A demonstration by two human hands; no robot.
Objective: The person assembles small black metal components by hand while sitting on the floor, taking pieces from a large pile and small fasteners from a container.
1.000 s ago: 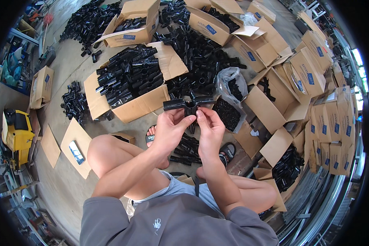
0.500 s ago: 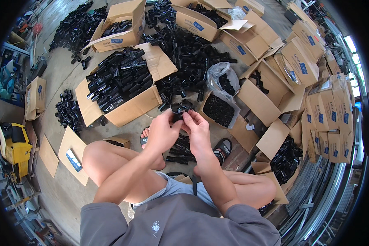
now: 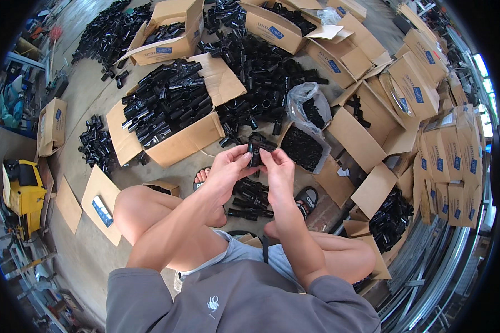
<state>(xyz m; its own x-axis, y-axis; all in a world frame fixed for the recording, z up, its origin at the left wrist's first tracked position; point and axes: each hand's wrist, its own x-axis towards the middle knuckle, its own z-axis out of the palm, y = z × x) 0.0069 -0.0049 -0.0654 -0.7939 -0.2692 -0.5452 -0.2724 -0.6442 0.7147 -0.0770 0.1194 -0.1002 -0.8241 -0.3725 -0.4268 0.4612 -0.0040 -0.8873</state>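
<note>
Between my two hands is a black tubular pipe fitting (image 3: 255, 155), held above the floor in front of my knees. My left hand (image 3: 225, 170) closes on its left side, thumb and fingers pinching it. The fingers of my right hand (image 3: 278, 170) grip its right side. Part of the fitting is hidden by my fingertips. Below my wrists several more black fittings (image 3: 251, 198) lie on the floor between my feet. Just beyond my right hand stands a small box of tiny black parts (image 3: 301, 146), lined with clear plastic.
A large open carton (image 3: 189, 140) heaped with black fittings stands ahead to the left, with a loose pile (image 3: 250, 69) behind it. Stacked cartons (image 3: 447, 158) line the right side, near long metal bars (image 3: 428, 283). A phone (image 3: 102, 211) lies on cardboard at left.
The fitting has been turned between my hands, and its short tube now stands upright by my left fingers. My right hand has shifted its hold. The whole view has moved slightly.
</note>
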